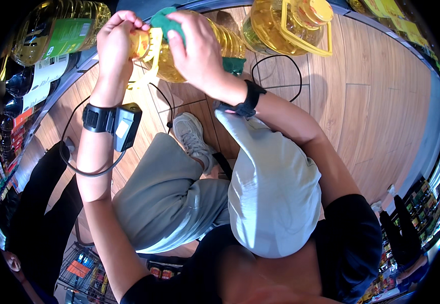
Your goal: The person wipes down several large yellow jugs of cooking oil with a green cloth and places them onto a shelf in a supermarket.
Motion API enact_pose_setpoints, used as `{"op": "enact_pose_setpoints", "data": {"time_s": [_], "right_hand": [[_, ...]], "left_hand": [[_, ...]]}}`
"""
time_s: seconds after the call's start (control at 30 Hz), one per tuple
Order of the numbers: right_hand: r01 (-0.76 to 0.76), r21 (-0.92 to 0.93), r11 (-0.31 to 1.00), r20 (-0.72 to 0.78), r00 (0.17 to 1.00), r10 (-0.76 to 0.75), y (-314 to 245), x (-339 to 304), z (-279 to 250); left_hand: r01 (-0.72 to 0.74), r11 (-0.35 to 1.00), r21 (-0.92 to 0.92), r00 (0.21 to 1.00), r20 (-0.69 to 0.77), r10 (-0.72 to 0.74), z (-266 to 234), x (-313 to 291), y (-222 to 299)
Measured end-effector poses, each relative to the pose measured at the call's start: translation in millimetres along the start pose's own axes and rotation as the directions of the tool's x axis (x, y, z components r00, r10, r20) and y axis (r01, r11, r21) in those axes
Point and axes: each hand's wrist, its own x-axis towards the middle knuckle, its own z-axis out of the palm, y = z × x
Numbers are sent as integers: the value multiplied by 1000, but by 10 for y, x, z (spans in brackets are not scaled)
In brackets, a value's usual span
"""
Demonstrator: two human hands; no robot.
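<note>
Holding a big bottle of yellow oil (169, 67) on its side at the top of the view, above the wood-look floor (349, 104), with the cap end toward the left and the base toward the right. Gripping the cap end with the left hand (116, 45), with fingers curled closely about the yellow cap (139, 44), perhaps for preventing a roll or turn at this narrow part. Pressing a green cloth (163, 22) against the body with the right hand (197, 48), with fingers bent over the fabric and thumb directed to the yellow handle (155, 48), probably for keeping soft material close on a round surface. Noticing also a green patch (234, 66) near the base; cannot tell if part of the same cloth. Cannot tell either, from this angle, about any support from the floor beneath.

Seeing just beside the base a second oil bottle (265, 30), apparently upright on the floor, likely so placed for easy reach by the right hand. Seeing at left, on the shelf (85, 61), a green-labelled oil bottle (73, 33). Wearing a black band (97, 119) on the left wrist and another band (253, 99) on the right, both well behind the fingers, so not hindering the grasp.
</note>
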Motion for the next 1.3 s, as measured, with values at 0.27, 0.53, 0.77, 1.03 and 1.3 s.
{"op": "enact_pose_setpoints", "data": {"time_s": [0.27, 0.53, 0.77, 1.03, 1.3], "right_hand": [[-165, 171, 971, -67, 982, 179, 327, 213, -283], [-571, 314, 758, -16, 795, 606, 1352, -232, -124], [-539, 287, 792, -79, 810, 581, 874, -180, -122], [45, -44, 998, -69, 996, -48, -35, -37, -20], [-153, 56, 987, -89, 983, 158, 333, -142, -226]], "left_hand": [[-331, 917, 224, 906, 349, 242, 108, -61, -4], [-395, 887, 238, 907, 253, 336, 77, 70, -61], [-346, 918, 193, 937, 110, 330, 42, 44, -88], [-291, 934, 207, 957, 81, 280, 220, 117, -63], [-297, 911, 287, 954, 131, 270, 174, 79, -54]]}}
